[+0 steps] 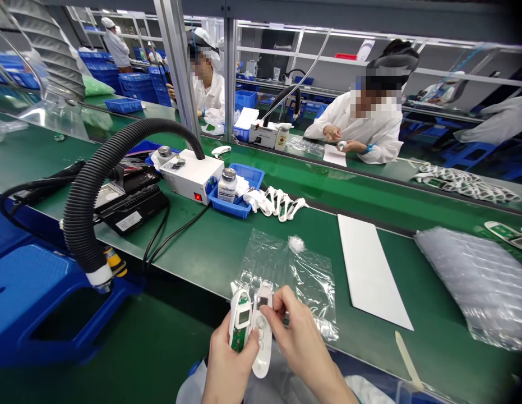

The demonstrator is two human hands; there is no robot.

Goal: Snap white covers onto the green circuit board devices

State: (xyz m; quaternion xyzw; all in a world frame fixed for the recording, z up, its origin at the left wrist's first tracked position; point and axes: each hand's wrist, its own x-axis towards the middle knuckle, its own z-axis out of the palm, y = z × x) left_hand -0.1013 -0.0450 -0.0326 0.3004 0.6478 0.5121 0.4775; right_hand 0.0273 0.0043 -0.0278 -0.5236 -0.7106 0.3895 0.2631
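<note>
Holding one casing (243, 317) is the left grip (231, 360); one cover (263, 339), the right grip (298, 331).

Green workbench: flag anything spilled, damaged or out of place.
No spill or damage shows. The black hose looks slightly odd: its end hangs past the front edge of the workbench, not over its surface.

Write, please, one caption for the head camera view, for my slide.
At a green bench, the left hand holds an open white device; the right hand holds a white cover beside it.
</note>
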